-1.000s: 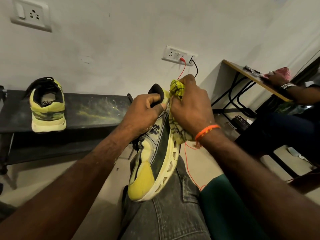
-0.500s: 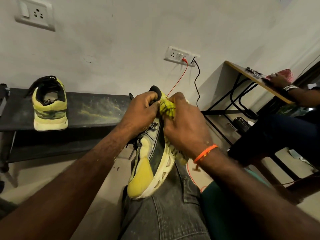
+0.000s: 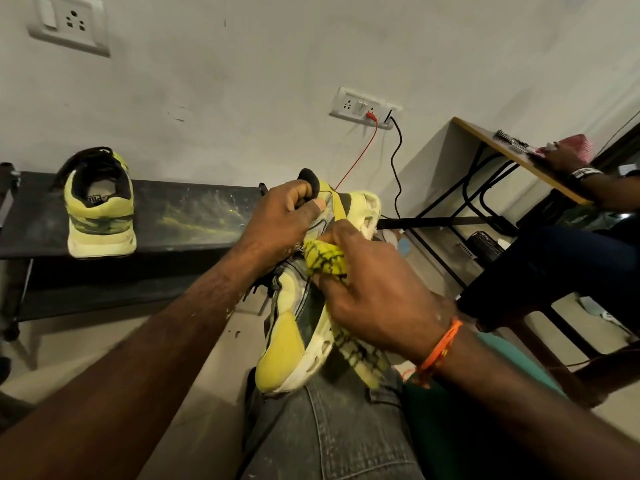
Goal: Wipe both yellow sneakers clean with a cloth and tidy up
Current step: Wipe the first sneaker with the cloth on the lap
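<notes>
One yellow sneaker (image 3: 287,344) rests toe-down on my jeans-clad knee, its heel pointing away from me. My left hand (image 3: 277,220) grips it at the collar near the heel. My right hand (image 3: 377,299) holds a yellow cloth with black lines (image 3: 325,259) bunched against the sneaker's side, around mid-shoe; the cloth's tail hangs below my wrist. The second yellow sneaker (image 3: 98,209) stands heel-out on a black bench (image 3: 194,220) at the left, untouched.
A wall with sockets; a red cable (image 3: 360,157) and a black cable (image 3: 396,168) drop from the socket plate behind the shoe. At the right another person sits with a hand on a wooden desk (image 3: 519,157). A green seat edge lies under my right arm.
My right hand has slid the cloth from the sneaker's heel down toward me along its side. The heel's yellow sole is now uncovered. My left hand keeps its grip.
</notes>
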